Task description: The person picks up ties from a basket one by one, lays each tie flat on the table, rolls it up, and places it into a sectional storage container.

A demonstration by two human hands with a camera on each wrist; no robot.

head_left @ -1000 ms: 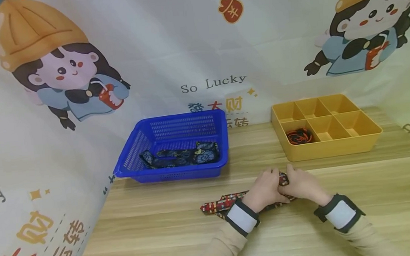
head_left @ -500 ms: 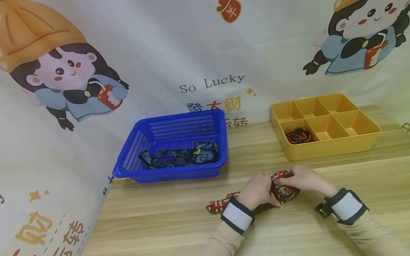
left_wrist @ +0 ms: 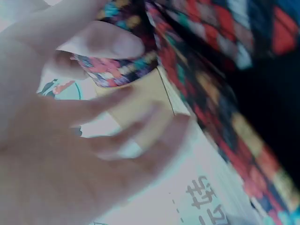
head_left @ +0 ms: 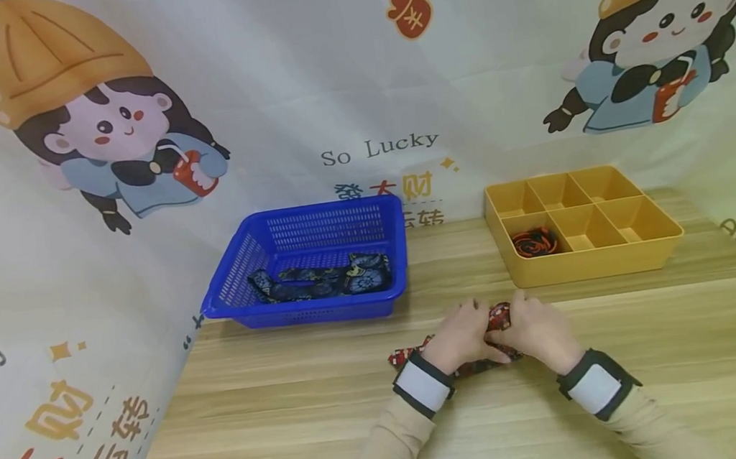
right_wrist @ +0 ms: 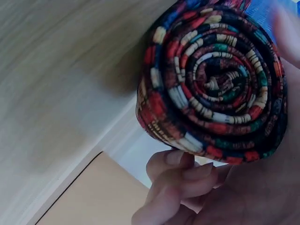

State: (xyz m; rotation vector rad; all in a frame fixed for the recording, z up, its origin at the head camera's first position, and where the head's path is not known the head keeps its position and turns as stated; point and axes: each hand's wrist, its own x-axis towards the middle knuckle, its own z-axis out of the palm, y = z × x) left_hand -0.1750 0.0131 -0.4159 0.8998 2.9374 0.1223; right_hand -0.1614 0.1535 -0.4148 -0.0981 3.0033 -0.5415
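Note:
A red, multicoloured patterned necktie (head_left: 499,316) lies between both hands, partly wound into a coil. Its flat tail (head_left: 401,357) sticks out to the left from beneath the left wrist. My left hand (head_left: 459,336) holds the necktie from the left, thumb toward the roll; in the left wrist view its other fingers are spread and blurred beside the hanging strip (left_wrist: 225,122). From the other side my right hand (head_left: 542,329) grips the coil. The right wrist view shows the tight spiral end (right_wrist: 225,112), with curled fingers (right_wrist: 180,180) below it.
A blue plastic basket (head_left: 322,312) at the back left contains dark blue patterned neckties or one folded necktie (head_left: 365,276). At the back right is a yellow six-part box (head_left: 594,262); its front left compartment holds a rolled black-and-orange necktie (head_left: 535,243). A printed cloth (head_left: 498,68) hangs behind the table.
The necktie's tail has drawn rightward and less of it shows. The right hand turned outward, baring the coil's spiral, then came back in over it. Basket and box stay put.

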